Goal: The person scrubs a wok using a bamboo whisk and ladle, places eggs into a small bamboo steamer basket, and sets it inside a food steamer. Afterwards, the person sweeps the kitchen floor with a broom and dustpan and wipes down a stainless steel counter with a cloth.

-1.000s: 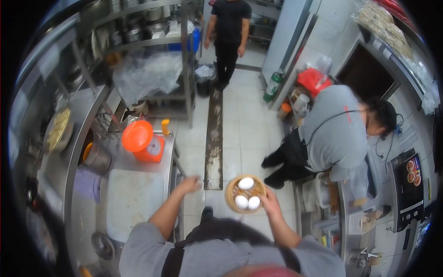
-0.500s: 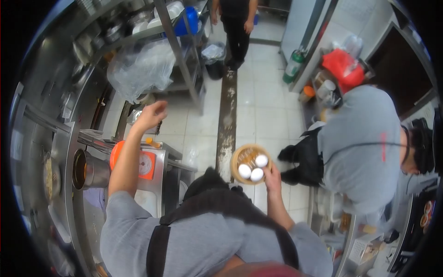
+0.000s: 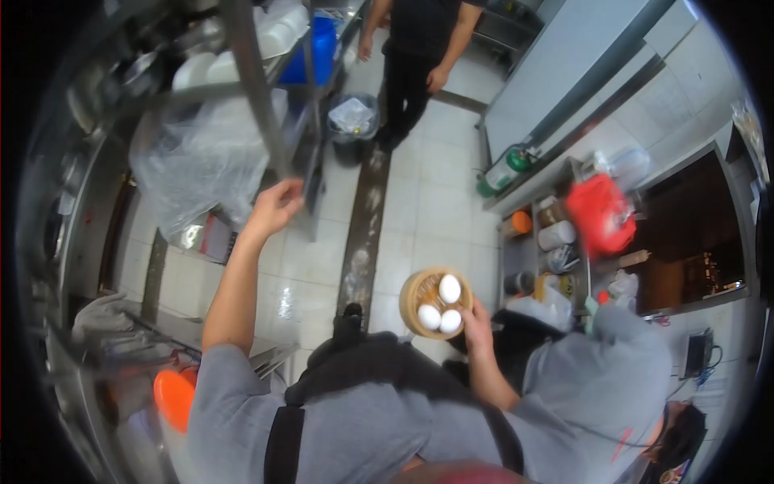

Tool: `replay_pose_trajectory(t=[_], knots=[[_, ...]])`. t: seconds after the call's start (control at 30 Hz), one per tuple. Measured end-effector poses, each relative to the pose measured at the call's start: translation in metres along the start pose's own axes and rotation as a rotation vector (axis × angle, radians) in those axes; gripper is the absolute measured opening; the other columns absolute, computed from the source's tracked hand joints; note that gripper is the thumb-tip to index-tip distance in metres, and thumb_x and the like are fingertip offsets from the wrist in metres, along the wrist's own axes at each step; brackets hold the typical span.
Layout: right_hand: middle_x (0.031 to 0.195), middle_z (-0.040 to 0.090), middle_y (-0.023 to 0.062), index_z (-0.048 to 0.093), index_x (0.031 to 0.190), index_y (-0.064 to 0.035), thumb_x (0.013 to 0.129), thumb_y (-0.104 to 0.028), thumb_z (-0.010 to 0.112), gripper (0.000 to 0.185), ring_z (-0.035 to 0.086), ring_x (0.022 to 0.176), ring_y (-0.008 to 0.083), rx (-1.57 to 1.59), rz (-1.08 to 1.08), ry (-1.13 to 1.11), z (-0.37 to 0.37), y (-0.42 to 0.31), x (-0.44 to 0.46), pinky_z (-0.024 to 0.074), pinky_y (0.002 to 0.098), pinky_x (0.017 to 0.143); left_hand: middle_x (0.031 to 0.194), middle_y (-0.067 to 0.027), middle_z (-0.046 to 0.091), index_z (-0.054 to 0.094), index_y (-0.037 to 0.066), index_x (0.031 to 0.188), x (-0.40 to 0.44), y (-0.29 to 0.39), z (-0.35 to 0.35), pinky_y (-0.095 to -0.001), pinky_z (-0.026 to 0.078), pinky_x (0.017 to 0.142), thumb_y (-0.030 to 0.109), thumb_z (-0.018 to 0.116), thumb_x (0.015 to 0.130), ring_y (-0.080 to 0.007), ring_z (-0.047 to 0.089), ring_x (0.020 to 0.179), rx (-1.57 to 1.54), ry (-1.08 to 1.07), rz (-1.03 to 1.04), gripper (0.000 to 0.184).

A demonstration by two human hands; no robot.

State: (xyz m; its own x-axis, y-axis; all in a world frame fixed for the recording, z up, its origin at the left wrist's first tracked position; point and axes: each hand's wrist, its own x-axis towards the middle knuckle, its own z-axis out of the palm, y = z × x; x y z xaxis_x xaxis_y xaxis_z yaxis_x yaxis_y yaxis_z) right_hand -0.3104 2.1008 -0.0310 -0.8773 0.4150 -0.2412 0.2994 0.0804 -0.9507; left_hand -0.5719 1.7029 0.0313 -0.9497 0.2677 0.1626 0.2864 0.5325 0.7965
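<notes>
My right hand point(image 3: 479, 327) grips the right side of a round bamboo basket point(image 3: 413, 305) in front of my body. Three white eggs point(image 3: 449, 288) lie inside it, one near the back and two nearer to me. My left hand point(image 3: 278, 206) is raised in the air on the left, beside a metal rack post, with its fingers loosely curled and partly apart; nothing shows in it. A large clear plastic bag point(image 3: 197, 161) hangs just beyond and left of that hand.
A person in black point(image 3: 419, 40) stands ahead near a bin point(image 3: 352, 133). Another person in grey point(image 3: 597, 363) bends close on my right. Green cylinder point(image 3: 504, 171) and red bag point(image 3: 598, 214) are at the right; an orange scale pan point(image 3: 173, 399) is at lower left.
My body has moved forward past the orange scale, with the basket still in my right hand. My left hand has risen from low beside the counter. The co-worker in grey now appears lower and closer.
</notes>
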Motion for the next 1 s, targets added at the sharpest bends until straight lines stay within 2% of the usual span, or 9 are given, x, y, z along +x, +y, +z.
replay_pose_trajectory(t=[0.23,0.37,0.43,0.53,0.7,0.8,0.9,0.97,1.0], knots=[[0.112,0.06,0.0119,0.052,0.124,0.0002,0.08,-0.012,0.058,0.046,0.055,0.102,0.0175,0.001,0.109,0.011,-0.014,-0.036,0.106,0.0416,0.0279,0.089,0.104,-0.0145,0.064,0.058,0.005,0.113,0.205,0.011,0.135,-0.034,0.047,0.085,0.015,0.063,0.077,-0.0259,0.062,0.098,-0.144,-0.075,0.183,0.038],[0.107,0.061,0.0096,0.053,0.121,0.0012,0.081,-0.009,0.057,0.042,0.056,0.097,0.0164,0.036,0.066,0.002,-0.042,-0.051,0.175,0.0435,0.028,0.085,0.103,-0.016,0.064,0.058,0.003,0.113,0.294,0.04,0.146,-0.0351,0.048,0.085,0.015,0.063,0.077,-0.0286,0.061,0.097,-0.006,-0.13,0.204,0.038],[0.105,0.061,0.0093,0.053,0.121,0.0009,0.08,-0.008,0.058,0.043,0.056,0.095,0.0155,0.041,-0.007,0.02,-0.059,-0.043,0.222,0.0447,0.0279,0.082,0.104,-0.018,0.063,0.058,0.001,0.112,0.326,0.035,0.134,-0.0364,0.047,0.086,0.015,0.063,0.076,-0.0306,0.06,0.099,0.235,-0.137,0.242,0.039],[0.103,0.061,0.0084,0.053,0.121,0.0014,0.08,-0.011,0.06,0.043,0.056,0.091,0.015,0.18,0.035,-0.017,-0.083,-0.05,0.292,0.046,0.0273,0.079,0.106,-0.0193,0.062,0.058,0.0,0.111,0.342,0.026,0.123,-0.0374,0.046,0.087,0.014,0.064,0.075,-0.0319,0.059,0.101,0.338,-0.204,0.058,0.039],[0.103,0.062,0.0103,0.054,0.12,0.0024,0.077,-0.01,0.056,0.044,0.057,0.093,0.0165,0.219,-0.036,0.109,-0.099,-0.04,0.417,0.0458,0.0279,0.081,0.106,-0.0171,0.063,0.059,0.003,0.111,0.322,0.015,0.107,-0.0356,0.047,0.086,0.015,0.066,0.074,-0.029,0.061,0.099,0.504,-0.398,-0.256,0.04],[0.104,0.062,0.0111,0.053,0.12,0.0028,0.077,-0.01,0.056,0.045,0.057,0.096,0.0169,0.172,0.018,0.13,-0.098,-0.054,0.475,0.0451,0.0284,0.083,0.102,-0.0156,0.065,0.06,0.004,0.11,0.328,-0.038,0.09,-0.0354,0.048,0.084,0.016,0.066,0.074,-0.0288,0.062,0.096,0.458,-0.417,-0.505,0.039],[0.104,0.062,0.0108,0.053,0.12,0.0023,0.077,-0.01,0.058,0.045,0.057,0.095,0.0168,0.106,0.021,0.153,-0.111,-0.078,0.532,0.0452,0.0278,0.083,0.098,-0.0148,0.066,0.061,0.005,0.109,0.376,-0.046,0.103,-0.0349,0.048,0.083,0.016,0.064,0.073,-0.0279,0.063,0.094,0.494,-0.42,-0.538,0.037],[0.107,0.062,0.0107,0.053,0.123,-0.0004,0.079,-0.012,0.06,0.046,0.058,0.096,0.0176,0.197,0.128,0.064,-0.125,-0.102,0.562,0.0463,0.0291,0.082,0.095,-0.0154,0.066,0.062,0.005,0.107,0.415,-0.073,0.135,-0.0354,0.049,0.081,0.017,0.064,0.072,-0.0277,0.063,0.092,0.353,-0.39,-0.582,0.037],[0.104,0.062,0.0092,0.056,0.117,0.0012,0.077,-0.009,0.06,0.041,0.057,0.092,0.0153,0.171,0.075,0.101,-0.127,-0.111,0.58,0.0456,0.0265,0.08,0.095,-0.0153,0.066,0.062,0.005,0.107,0.451,-0.074,0.159,-0.0364,0.049,0.081,0.018,0.063,0.072,-0.028,0.063,0.092,0.371,-0.381,-0.536,0.037]])
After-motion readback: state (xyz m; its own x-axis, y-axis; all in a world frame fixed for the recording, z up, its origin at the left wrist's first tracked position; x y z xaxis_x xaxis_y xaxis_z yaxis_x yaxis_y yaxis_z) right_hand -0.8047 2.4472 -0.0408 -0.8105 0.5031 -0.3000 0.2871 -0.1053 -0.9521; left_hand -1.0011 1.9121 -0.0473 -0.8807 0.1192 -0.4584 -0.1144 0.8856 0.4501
